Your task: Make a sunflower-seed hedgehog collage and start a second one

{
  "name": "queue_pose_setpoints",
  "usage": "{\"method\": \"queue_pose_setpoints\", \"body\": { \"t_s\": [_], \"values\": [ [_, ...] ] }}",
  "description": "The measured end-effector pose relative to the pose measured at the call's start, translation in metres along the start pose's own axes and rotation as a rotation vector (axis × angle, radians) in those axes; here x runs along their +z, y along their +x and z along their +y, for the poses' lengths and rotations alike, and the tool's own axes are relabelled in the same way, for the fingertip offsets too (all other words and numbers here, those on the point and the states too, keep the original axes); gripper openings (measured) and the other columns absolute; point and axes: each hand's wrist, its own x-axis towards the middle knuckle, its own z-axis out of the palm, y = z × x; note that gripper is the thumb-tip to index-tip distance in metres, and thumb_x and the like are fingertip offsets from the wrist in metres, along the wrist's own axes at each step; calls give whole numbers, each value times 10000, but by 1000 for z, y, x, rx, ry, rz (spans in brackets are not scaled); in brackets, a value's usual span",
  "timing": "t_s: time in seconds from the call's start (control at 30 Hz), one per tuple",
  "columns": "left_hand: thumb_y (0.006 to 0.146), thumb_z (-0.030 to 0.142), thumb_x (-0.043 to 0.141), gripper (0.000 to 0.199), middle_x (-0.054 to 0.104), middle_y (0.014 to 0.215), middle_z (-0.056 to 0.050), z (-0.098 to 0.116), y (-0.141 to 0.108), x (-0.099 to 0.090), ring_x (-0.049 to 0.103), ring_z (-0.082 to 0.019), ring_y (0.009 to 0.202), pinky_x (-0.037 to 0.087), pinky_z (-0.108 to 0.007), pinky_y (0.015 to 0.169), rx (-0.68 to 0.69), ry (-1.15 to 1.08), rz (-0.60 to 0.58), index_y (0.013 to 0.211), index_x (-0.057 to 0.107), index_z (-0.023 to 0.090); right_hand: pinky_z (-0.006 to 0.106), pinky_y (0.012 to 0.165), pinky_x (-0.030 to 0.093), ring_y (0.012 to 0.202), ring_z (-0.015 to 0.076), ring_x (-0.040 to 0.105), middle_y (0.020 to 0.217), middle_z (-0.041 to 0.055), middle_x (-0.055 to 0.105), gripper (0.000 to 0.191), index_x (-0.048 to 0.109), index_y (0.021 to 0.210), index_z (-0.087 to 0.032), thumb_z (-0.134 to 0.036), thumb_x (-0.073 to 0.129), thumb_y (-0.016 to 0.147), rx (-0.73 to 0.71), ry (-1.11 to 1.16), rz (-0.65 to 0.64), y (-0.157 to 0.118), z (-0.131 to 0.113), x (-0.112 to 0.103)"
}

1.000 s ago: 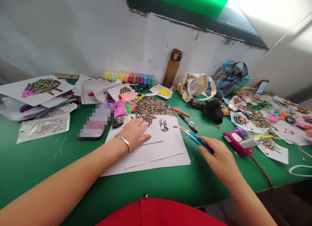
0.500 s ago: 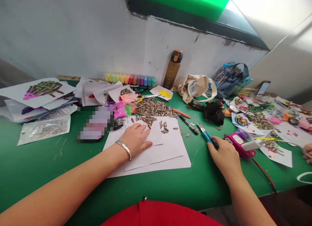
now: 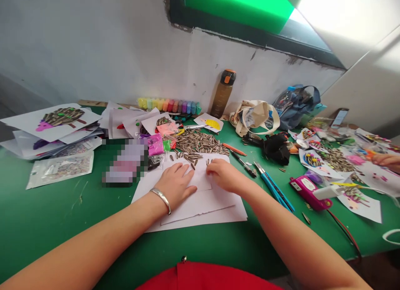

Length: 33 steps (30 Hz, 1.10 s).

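Observation:
White paper sheets (image 3: 218, 213) lie stacked on the green table. My left hand (image 3: 175, 185) rests flat on them with its fingers spread, a silver bracelet on its wrist. Over the upper right part of the sheets, my right hand (image 3: 222, 175) has its fingers curled down at a few seeds; whatever is between the fingertips is hidden. Striped seeds (image 3: 200, 141) form a pile just beyond the sheets. Blue cutters (image 3: 273, 186) lie on the table right of my right forearm, near a black pen (image 3: 243, 164) and an orange pencil (image 3: 234, 149).
Seed-and-clay pictures (image 3: 62, 117) are stacked at the left, near a blurred phone (image 3: 125, 163). A brown bottle (image 3: 222, 94) and cloth bag (image 3: 254, 117) stand by the wall. A magenta device (image 3: 309, 192) sits at the right. Another person's hand (image 3: 386, 160) shows at the right edge.
My right hand has let go of the blue cutter and moved left onto the sheets by the loose seeds. My left hand stays flat. The other person's hand has moved up and left.

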Motion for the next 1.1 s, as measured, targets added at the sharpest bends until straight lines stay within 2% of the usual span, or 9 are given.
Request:
{"method": "queue_pose_setpoints", "body": {
  "t_s": [0.1,0.2,0.4,0.5,0.57,0.7,0.9,1.0,1.1],
  "values": [
    [889,375,547,433,551,1319,-177,1,-3,5,431,-363,1238,391,-512,1006,-26,-9,71,1249,581,135,290,850,429,929,195,576,961,86,663,332,718,900,-160,-19,443,778,30,5,70,37,4,-5],
    [891,360,538,432,548,1311,-177,2,-5,8,429,-358,1240,390,-506,1015,-33,-24,105,1253,577,126,307,884,422,992,203,575,1065,106,661,412,705,1006,-153,-1,399,776,77,16,158,50,-2,-9],
    [885,341,534,367,566,1274,-161,0,-4,8,441,-342,1220,401,-517,1017,-12,-85,115,1180,615,137,262,764,433,840,170,595,903,56,702,368,720,918,-183,-9,443,749,-114,30,-19,51,-35,7],
    [892,352,530,396,562,1285,-173,0,-4,8,438,-354,1224,402,-524,1018,-19,-77,110,1201,604,116,300,796,435,885,217,597,906,118,694,347,732,876,-127,2,439,740,-62,-15,21,67,-33,9],
    [893,357,533,424,556,1296,-184,1,-5,8,436,-363,1229,401,-529,1017,-28,-67,114,1229,588,104,314,862,429,978,234,591,1014,136,688,407,729,974,-120,9,416,749,-30,-19,75,75,-26,5],
    [888,353,542,418,560,1305,-169,2,-6,9,444,-366,1237,405,-530,1015,-34,-60,113,1241,586,132,286,890,434,1016,202,603,1094,76,691,457,712,1079,-189,-25,399,791,30,24,113,62,-18,-4],
    [887,348,557,401,554,1315,-172,3,-10,8,433,-371,1266,408,-538,1014,-19,-60,95,1235,589,152,263,766,444,865,192,637,916,45,732,338,742,848,-210,-66,449,761,141,23,-58,11,-15,-8],
    [884,351,563,396,563,1305,-164,4,-11,6,441,-373,1260,418,-531,1009,-1,-37,68,1227,595,157,258,703,442,795,184,633,833,26,728,302,731,763,-220,-75,467,747,199,72,-87,12,-10,-8],
    [889,342,557,393,567,1300,-170,5,-11,3,445,-383,1255,421,-531,1009,8,-19,47,1225,600,142,257,721,453,825,184,634,872,21,729,307,732,790,-224,-64,476,733,180,111,-65,33,-6,-8]
  ]
}}
